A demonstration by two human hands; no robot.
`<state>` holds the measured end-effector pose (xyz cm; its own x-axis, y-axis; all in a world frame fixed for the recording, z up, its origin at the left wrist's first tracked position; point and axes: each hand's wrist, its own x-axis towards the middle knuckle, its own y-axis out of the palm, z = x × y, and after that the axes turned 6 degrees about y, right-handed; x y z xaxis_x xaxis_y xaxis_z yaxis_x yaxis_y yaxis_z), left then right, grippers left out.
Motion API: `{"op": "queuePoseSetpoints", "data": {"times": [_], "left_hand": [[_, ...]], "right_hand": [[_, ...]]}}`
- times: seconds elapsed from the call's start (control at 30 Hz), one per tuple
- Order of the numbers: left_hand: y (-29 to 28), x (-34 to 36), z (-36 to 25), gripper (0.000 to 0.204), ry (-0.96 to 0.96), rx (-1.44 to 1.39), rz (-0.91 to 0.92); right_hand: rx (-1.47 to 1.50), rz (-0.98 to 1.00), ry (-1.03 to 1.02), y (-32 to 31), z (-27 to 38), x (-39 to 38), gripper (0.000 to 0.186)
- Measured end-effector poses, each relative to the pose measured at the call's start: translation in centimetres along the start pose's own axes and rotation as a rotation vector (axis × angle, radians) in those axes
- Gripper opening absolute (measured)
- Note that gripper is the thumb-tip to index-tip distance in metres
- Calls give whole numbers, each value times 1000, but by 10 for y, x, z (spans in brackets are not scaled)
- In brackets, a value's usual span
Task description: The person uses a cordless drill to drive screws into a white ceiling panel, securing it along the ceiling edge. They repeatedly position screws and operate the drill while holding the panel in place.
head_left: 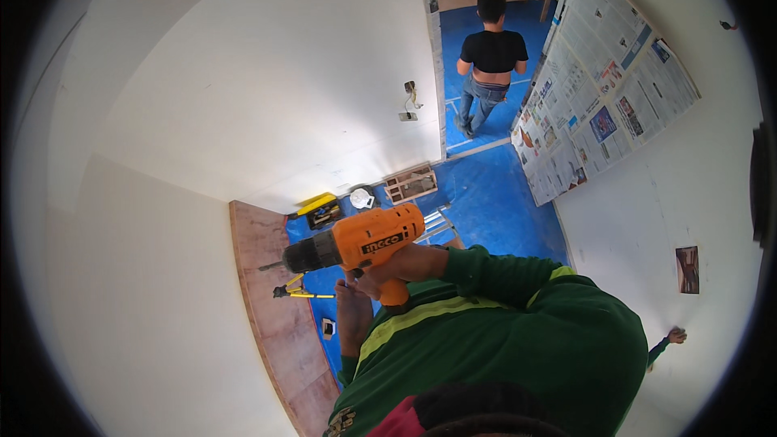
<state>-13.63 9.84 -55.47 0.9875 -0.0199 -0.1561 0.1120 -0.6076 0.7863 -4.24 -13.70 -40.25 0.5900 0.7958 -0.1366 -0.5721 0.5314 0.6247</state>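
My right hand [405, 265] is wrapped round the grip of an orange and black cordless drill [372, 239]. The drill lies level in front of my chest, and its thin bit [271, 265] points left. Below the chuck, my left hand [352, 307] is raised close to the drill's handle with its fingers drawn together. Whatever those fingers hold, if anything, is too small to make out. Beyond the bit stands a reddish-brown wooden panel [271, 307] along the white wall; I cannot tell whether the bit touches it.
Blue sheeting [506, 202] covers the floor. Along the wall sit a yellow-lidded toolbox [324, 212], a white helmet-like object [362, 197] and a wooden tray [411, 184]. A newspaper-covered door [607, 97] stands open. A person [492, 57] stands beyond the doorway; another hand [677, 336] shows at right.
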Motion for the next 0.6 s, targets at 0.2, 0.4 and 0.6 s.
{"op": "queuePoseSetpoints", "data": {"times": [0.2,0.4,0.6], "left_hand": [[15,9,-20,31,53,-205,-70],[56,21,-45,32,181,-207,-110],[110,38,-76,30,204,-248,-37]], "right_hand": [[14,63,-22,1,5,0,23],[-1,29,-10,-4,-5,6,22],[22,10,-18,-2,5,4,28]]}}
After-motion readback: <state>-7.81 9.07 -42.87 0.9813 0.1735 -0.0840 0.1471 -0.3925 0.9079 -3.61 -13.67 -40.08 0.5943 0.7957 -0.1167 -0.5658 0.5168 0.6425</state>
